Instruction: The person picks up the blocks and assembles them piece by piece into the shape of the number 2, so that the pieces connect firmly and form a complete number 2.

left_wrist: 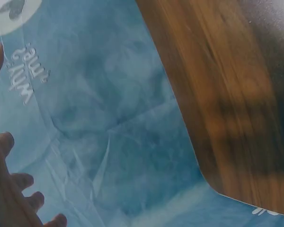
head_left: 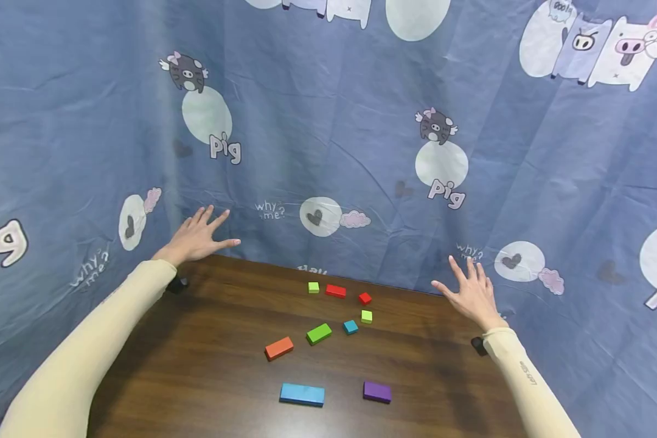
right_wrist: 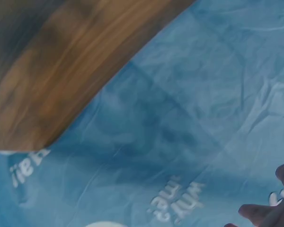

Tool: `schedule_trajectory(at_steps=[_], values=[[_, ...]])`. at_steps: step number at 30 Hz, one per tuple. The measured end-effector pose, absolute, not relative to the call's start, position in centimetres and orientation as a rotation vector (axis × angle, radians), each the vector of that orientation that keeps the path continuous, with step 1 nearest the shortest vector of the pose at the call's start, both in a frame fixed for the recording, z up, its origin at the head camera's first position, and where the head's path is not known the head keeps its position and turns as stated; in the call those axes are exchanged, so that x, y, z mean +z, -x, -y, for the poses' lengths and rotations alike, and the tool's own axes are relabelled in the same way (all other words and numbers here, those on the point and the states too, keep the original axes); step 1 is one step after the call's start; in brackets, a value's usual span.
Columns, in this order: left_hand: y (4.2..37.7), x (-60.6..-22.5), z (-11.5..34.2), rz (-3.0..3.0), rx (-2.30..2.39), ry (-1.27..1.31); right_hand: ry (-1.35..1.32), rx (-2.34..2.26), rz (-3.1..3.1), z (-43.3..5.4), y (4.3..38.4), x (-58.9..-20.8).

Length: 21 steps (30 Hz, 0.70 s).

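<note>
My left hand is raised over the table's far left corner, its fingers spread and holding nothing. On the other side my right hand is lifted too, fingers apart, with nothing in it. Between them on the table lie small coloured blocks: a blue block, a purple block, an orange block and a green block. Farther back are a small blue cube, a lime cube, a red cube, a red block and another lime cube. Both wrist views show only fingers, table edge and curtain.
The dark wooden table has rounded far corners. A blue curtain printed with cartoon pigs hangs right behind its far edge and along both sides. A small black device sits at the right wrist, a similar one at the left.
</note>
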State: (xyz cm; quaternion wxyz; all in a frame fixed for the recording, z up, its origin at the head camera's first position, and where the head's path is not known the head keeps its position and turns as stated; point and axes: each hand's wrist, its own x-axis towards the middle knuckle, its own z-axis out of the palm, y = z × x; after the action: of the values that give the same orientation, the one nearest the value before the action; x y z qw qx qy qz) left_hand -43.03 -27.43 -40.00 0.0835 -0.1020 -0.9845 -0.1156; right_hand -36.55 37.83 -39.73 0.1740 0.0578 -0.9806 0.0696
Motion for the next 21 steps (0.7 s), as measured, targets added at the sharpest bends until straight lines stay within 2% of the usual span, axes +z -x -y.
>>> schedule_trajectory(at_steps=[15,21], values=[[38.8,-42.3,24.7,2.869,-0.461,0.407,-0.294,0.33,2.626,-32.3,34.6,-41.9],[35.9,-43.8,22.2,2.759,-0.52,0.558,-0.401,0.391,2.579,-29.1,32.8,-43.6]])
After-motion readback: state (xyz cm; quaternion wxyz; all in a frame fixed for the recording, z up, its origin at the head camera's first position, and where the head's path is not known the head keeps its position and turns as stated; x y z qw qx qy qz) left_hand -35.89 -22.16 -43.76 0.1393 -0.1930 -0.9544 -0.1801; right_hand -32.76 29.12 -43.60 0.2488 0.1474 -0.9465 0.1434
